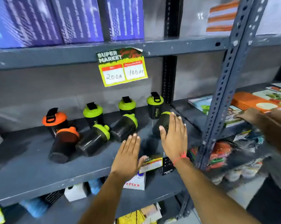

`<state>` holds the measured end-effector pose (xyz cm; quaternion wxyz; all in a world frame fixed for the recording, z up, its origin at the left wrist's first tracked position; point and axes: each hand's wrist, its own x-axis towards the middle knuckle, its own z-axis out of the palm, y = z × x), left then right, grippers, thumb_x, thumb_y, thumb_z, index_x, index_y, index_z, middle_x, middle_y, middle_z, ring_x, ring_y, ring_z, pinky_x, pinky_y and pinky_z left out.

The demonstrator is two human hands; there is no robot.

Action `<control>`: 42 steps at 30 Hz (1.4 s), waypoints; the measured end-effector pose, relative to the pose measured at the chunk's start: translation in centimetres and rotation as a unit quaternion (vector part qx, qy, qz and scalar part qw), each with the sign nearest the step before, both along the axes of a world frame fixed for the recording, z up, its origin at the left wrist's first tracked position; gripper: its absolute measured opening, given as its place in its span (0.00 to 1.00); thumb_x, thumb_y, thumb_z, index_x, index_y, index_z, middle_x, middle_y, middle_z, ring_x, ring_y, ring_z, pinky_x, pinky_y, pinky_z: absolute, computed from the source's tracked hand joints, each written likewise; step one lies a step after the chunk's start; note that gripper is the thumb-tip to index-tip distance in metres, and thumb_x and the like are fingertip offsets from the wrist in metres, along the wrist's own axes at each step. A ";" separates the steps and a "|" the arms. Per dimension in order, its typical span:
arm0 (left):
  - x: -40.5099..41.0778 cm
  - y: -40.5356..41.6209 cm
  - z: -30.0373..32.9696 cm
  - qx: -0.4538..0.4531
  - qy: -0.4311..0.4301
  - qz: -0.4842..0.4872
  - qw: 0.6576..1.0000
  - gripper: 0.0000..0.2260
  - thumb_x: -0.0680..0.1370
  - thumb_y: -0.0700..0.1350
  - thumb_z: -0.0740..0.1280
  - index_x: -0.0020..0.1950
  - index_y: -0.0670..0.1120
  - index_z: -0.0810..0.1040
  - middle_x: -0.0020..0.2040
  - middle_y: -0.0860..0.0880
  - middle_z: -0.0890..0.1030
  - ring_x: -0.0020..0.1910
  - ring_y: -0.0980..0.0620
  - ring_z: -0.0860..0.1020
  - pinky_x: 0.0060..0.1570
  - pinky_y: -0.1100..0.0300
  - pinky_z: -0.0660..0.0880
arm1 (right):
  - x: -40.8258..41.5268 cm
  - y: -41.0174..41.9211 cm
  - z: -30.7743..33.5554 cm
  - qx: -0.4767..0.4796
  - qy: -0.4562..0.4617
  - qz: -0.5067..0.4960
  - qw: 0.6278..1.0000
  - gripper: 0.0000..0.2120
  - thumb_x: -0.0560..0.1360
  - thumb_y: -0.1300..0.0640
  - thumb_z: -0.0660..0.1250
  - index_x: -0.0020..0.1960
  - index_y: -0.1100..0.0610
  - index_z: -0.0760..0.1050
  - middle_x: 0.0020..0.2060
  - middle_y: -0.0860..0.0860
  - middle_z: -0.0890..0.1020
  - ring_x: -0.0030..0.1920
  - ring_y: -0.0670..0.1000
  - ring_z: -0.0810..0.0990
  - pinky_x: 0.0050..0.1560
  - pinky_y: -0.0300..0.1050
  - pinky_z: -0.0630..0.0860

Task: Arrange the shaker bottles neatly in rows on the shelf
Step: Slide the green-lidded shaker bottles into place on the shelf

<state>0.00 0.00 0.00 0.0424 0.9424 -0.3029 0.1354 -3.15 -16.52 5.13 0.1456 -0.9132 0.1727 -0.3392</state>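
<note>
Black shaker bottles stand and lie on the grey shelf. Upright at the back are an orange-lidded bottle and three green-lidded ones. Lying on their sides in front are an orange-lidded bottle, two green-lidded bottles, and one more green-lidded bottle partly hidden behind my right hand. That hand is flat with fingers straight, just in front of this bottle. My left hand hovers open over the shelf's front, holding nothing.
A yellow price tag hangs from the upper shelf edge. Purple boxes fill the shelf above. A perforated steel upright stands on the right. Another person's hand rests on books on the neighbouring shelf. Boxes and packets sit below.
</note>
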 end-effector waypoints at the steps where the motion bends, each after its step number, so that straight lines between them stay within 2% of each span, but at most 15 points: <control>1: 0.8 -0.1 -0.9 0.000 0.009 0.002 1.000 0.31 0.78 0.59 0.38 0.67 0.39 0.64 0.64 0.41 0.75 0.65 0.44 0.71 0.68 0.57 0.49 | 0.9 -0.6 -0.7 0.040 0.011 0.008 0.999 0.29 0.76 0.48 0.55 0.72 0.64 0.64 0.68 0.60 0.73 0.70 0.61 0.70 0.69 0.58 0.67; 4: 2.6 0.0 -2.5 0.023 0.050 0.020 0.998 0.33 0.78 0.60 0.38 0.62 0.41 0.72 0.59 0.43 0.80 0.57 0.46 0.78 0.59 0.55 0.71 | 3.1 -2.3 -1.8 0.174 0.050 0.027 0.983 0.32 0.77 0.51 0.61 0.75 0.63 0.55 0.72 0.61 0.65 0.72 0.61 0.64 0.70 0.54 0.65; 6: 3.6 -0.1 -3.3 0.032 0.057 0.015 0.998 0.33 0.78 0.61 0.38 0.62 0.43 0.74 0.59 0.45 0.80 0.55 0.47 0.79 0.52 0.52 0.77 | 4.8 -2.9 -1.8 0.271 0.058 0.025 0.960 0.35 0.77 0.50 0.62 0.77 0.61 0.49 0.74 0.62 0.60 0.72 0.63 0.62 0.69 0.54 0.65; 9: 4.4 0.1 -4.5 0.045 0.039 0.005 0.998 0.32 0.77 0.63 0.40 0.65 0.44 0.70 0.62 0.44 0.78 0.58 0.46 0.78 0.62 0.54 0.65 | 7.2 -3.5 -1.2 0.387 0.069 -0.005 0.919 0.42 0.75 0.47 0.65 0.78 0.58 0.43 0.74 0.62 0.58 0.71 0.65 0.63 0.68 0.57 0.65; 11: 4.5 0.2 -4.6 0.058 0.045 0.002 0.997 0.32 0.77 0.64 0.42 0.66 0.44 0.68 0.63 0.44 0.76 0.58 0.46 0.77 0.62 0.56 0.59 | 8.4 -3.9 -0.7 0.463 0.077 -0.036 0.883 0.46 0.73 0.46 0.67 0.78 0.56 0.40 0.73 0.63 0.59 0.70 0.66 0.64 0.67 0.60 0.64; 16: 3.9 0.0 -3.3 0.068 0.080 0.023 0.994 0.31 0.77 0.63 0.42 0.65 0.44 0.69 0.62 0.45 0.77 0.58 0.48 0.78 0.63 0.58 0.55 | 10.1 -4.1 0.0 0.623 0.101 -0.063 0.773 0.52 0.71 0.48 0.70 0.76 0.53 0.33 0.72 0.63 0.65 0.74 0.65 0.57 0.75 0.61 0.44; 20: 3.7 0.0 -2.8 0.071 0.130 0.021 0.989 0.31 0.77 0.64 0.43 0.67 0.45 0.68 0.64 0.46 0.76 0.60 0.49 0.76 0.66 0.61 0.44 | 10.4 -4.4 -0.2 0.658 0.098 -0.057 0.745 0.51 0.71 0.51 0.70 0.76 0.51 0.33 0.73 0.61 0.63 0.75 0.66 0.50 0.75 0.59 0.40; 23: 3.9 0.1 -3.4 0.066 0.125 0.012 0.990 0.31 0.77 0.64 0.44 0.67 0.45 0.68 0.64 0.46 0.76 0.62 0.50 0.75 0.66 0.60 0.48 | 9.9 -4.5 0.0 0.675 0.079 -0.043 0.732 0.49 0.72 0.52 0.69 0.77 0.49 0.35 0.74 0.60 0.62 0.75 0.66 0.50 0.75 0.59 0.43; 26: 3.9 0.0 -3.1 0.060 0.114 0.019 0.991 0.34 0.76 0.66 0.41 0.68 0.45 0.66 0.68 0.47 0.71 0.65 0.52 0.71 0.69 0.56 0.54 | 9.3 -4.0 0.4 0.672 0.040 -0.025 0.739 0.49 0.72 0.54 0.70 0.77 0.48 0.36 0.73 0.59 0.63 0.74 0.63 0.59 0.74 0.58 0.51; 28: 4.4 0.3 -3.2 0.039 0.114 0.006 0.993 0.40 0.71 0.71 0.36 0.73 0.47 0.55 0.73 0.49 0.55 0.71 0.54 0.57 0.71 0.52 0.46 | 9.3 -3.6 0.5 0.627 0.019 -0.026 0.778 0.50 0.71 0.55 0.71 0.77 0.47 0.37 0.72 0.60 0.63 0.69 0.62 0.67 0.69 0.55 0.62; 29: 4.7 0.5 -3.2 0.038 0.114 -0.009 0.993 0.42 0.69 0.72 0.35 0.73 0.47 0.53 0.73 0.51 0.52 0.72 0.54 0.54 0.69 0.50 0.43 | 9.4 -3.5 0.4 0.594 0.006 -0.024 0.804 0.51 0.70 0.55 0.72 0.77 0.46 0.37 0.71 0.61 0.63 0.67 0.62 0.70 0.64 0.53 0.67; 31: 5.1 1.1 -3.1 0.051 0.117 -0.018 0.992 0.39 0.71 0.71 0.39 0.71 0.47 0.61 0.71 0.49 0.64 0.68 0.52 0.66 0.65 0.48 0.54 | 9.3 -3.3 -0.1 0.527 -0.016 -0.010 0.850 0.53 0.68 0.57 0.73 0.77 0.45 0.37 0.69 0.61 0.63 0.66 0.63 0.70 0.59 0.50 0.71; 33: 5.2 1.4 -3.1 0.072 0.153 -0.010 0.985 0.36 0.73 0.69 0.41 0.67 0.47 0.68 0.65 0.49 0.75 0.61 0.53 0.75 0.59 0.51 0.64 | 9.1 -3.1 -0.5 0.474 -0.034 0.015 0.880 0.54 0.68 0.59 0.74 0.77 0.46 0.37 0.70 0.60 0.62 0.69 0.62 0.67 0.64 0.52 0.69; 37: 5.0 1.1 -2.3 0.082 0.179 -0.021 0.980 0.35 0.74 0.68 0.39 0.64 0.49 0.72 0.62 0.53 0.78 0.58 0.57 0.76 0.63 0.64 0.63 | 8.6 -2.6 -1.4 0.409 -0.041 0.048 0.910 0.54 0.68 0.61 0.75 0.77 0.47 0.39 0.72 0.58 0.61 0.71 0.59 0.66 0.63 0.47 0.69; 42: 4.7 1.3 -2.0 0.061 0.149 -0.019 0.987 0.36 0.73 0.69 0.38 0.66 0.48 0.69 0.66 0.52 0.73 0.62 0.58 0.73 0.63 0.61 0.63 | 8.7 -2.0 -3.1 0.380 -0.057 0.030 0.923 0.54 0.66 0.62 0.76 0.77 0.50 0.42 0.71 0.58 0.61 0.71 0.58 0.66 0.63 0.48 0.70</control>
